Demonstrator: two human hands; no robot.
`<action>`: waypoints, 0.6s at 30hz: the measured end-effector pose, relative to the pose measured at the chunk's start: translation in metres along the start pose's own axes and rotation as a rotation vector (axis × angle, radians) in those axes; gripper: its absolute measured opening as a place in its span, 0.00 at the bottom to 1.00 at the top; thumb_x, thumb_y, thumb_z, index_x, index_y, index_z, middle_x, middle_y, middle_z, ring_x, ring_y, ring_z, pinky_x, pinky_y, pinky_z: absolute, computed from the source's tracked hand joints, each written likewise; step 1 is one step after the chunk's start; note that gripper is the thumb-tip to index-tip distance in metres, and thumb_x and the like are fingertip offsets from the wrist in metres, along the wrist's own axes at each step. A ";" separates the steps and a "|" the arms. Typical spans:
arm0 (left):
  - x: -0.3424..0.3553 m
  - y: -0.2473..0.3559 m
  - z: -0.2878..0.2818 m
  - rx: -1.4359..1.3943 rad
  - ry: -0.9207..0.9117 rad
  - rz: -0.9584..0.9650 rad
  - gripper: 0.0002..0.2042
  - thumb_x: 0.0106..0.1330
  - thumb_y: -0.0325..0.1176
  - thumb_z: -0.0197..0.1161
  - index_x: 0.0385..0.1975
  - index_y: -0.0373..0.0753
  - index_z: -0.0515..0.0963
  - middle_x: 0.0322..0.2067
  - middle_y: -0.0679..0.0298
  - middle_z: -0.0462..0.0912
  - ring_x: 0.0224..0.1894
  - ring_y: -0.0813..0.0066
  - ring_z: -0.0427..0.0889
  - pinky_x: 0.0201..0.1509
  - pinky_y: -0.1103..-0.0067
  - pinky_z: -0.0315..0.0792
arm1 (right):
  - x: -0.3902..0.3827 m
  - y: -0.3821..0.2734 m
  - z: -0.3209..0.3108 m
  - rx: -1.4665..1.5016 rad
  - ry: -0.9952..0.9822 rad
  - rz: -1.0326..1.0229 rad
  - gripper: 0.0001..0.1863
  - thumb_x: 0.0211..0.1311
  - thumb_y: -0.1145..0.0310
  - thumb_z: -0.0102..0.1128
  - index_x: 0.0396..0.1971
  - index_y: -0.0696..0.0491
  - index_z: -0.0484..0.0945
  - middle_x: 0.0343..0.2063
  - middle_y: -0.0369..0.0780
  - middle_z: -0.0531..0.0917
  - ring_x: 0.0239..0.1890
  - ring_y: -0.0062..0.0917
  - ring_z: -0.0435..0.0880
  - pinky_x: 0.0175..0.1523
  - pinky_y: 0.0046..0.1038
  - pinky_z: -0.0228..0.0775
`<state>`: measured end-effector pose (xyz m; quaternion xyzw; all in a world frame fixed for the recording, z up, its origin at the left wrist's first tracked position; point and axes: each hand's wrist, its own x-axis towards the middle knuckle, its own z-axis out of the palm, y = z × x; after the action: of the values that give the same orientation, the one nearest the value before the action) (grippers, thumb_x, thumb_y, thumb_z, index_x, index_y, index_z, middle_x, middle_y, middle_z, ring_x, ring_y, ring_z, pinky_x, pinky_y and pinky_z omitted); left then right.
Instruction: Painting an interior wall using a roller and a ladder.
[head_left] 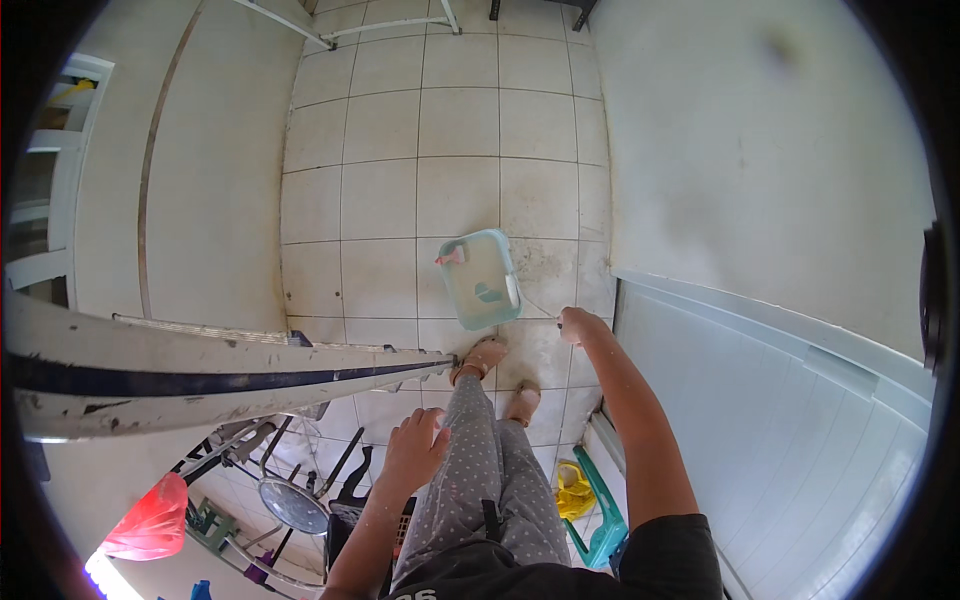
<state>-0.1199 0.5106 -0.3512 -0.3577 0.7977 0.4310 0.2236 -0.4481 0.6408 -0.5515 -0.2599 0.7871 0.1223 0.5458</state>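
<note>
My right hand (578,327) is closed around the handle end of a paint roller. Its thin wire frame runs left to a white roller sleeve (513,291) resting at the right side of a pale green basin (462,312). The basin sits on the floor and holds a layer of whitish liquid. Inside its upper left corner, a paintbrush (453,256) with a pinkish handle leans on the rim. My left hand (417,445) hangs beside my left thigh, fingers loosely apart and holding nothing.
A white stepladder (230,375) with a dark stripe stands close on my left. Behind it are a round-seated metal chair (293,503) and a red plastic bag (150,520). At lower right stand a green plastic stool (605,520) and a yellow bag (573,492). Walls flank the tiled floor (458,125).
</note>
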 end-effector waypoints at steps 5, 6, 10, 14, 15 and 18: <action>-0.009 -0.008 0.001 -0.034 0.045 -0.022 0.15 0.66 0.36 0.54 0.50 0.39 0.71 0.40 0.58 0.77 0.43 0.57 0.77 0.47 0.63 0.67 | -0.009 -0.017 -0.011 -0.035 -0.082 -0.020 0.25 0.52 0.78 0.50 0.52 0.47 0.78 0.42 0.46 0.83 0.31 0.35 0.86 0.30 0.34 0.78; -0.008 -0.007 0.005 -0.036 0.061 -0.013 0.14 0.66 0.35 0.54 0.49 0.39 0.72 0.39 0.58 0.77 0.42 0.57 0.77 0.46 0.63 0.67 | 0.001 -0.013 -0.003 -0.039 -0.080 -0.014 0.25 0.52 0.78 0.50 0.52 0.47 0.78 0.42 0.46 0.83 0.31 0.35 0.86 0.30 0.34 0.78; -0.004 -0.004 0.013 -0.019 -0.014 -0.052 0.16 0.66 0.37 0.54 0.50 0.39 0.70 0.40 0.57 0.77 0.45 0.56 0.76 0.48 0.62 0.67 | 0.036 -0.009 0.033 -0.108 0.078 -0.036 0.20 0.54 0.76 0.52 0.48 0.50 0.79 0.44 0.46 0.83 0.41 0.39 0.85 0.42 0.36 0.79; -0.013 -0.006 0.017 -0.064 0.014 -0.056 0.15 0.66 0.37 0.54 0.50 0.39 0.71 0.40 0.57 0.77 0.44 0.56 0.77 0.48 0.61 0.67 | 0.020 -0.023 0.027 -0.103 0.116 0.005 0.14 0.55 0.74 0.55 0.43 0.55 0.81 0.44 0.50 0.82 0.49 0.41 0.81 0.51 0.39 0.76; -0.014 -0.006 0.019 -0.075 0.016 -0.041 0.15 0.66 0.37 0.54 0.50 0.38 0.71 0.40 0.57 0.77 0.44 0.55 0.77 0.48 0.61 0.67 | 0.014 -0.019 0.022 -0.117 0.097 -0.006 0.14 0.54 0.75 0.55 0.40 0.57 0.81 0.44 0.52 0.81 0.48 0.42 0.82 0.50 0.40 0.76; -0.022 -0.009 0.020 -0.081 0.005 -0.042 0.15 0.65 0.37 0.54 0.49 0.38 0.71 0.40 0.57 0.77 0.44 0.55 0.77 0.47 0.61 0.67 | -0.009 -0.008 0.006 -0.188 0.045 -0.062 0.14 0.52 0.75 0.54 0.40 0.57 0.81 0.43 0.52 0.82 0.47 0.43 0.82 0.50 0.39 0.76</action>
<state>-0.0977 0.5328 -0.3516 -0.3842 0.7723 0.4575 0.2159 -0.4361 0.6394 -0.5448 -0.3370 0.7758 0.1728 0.5046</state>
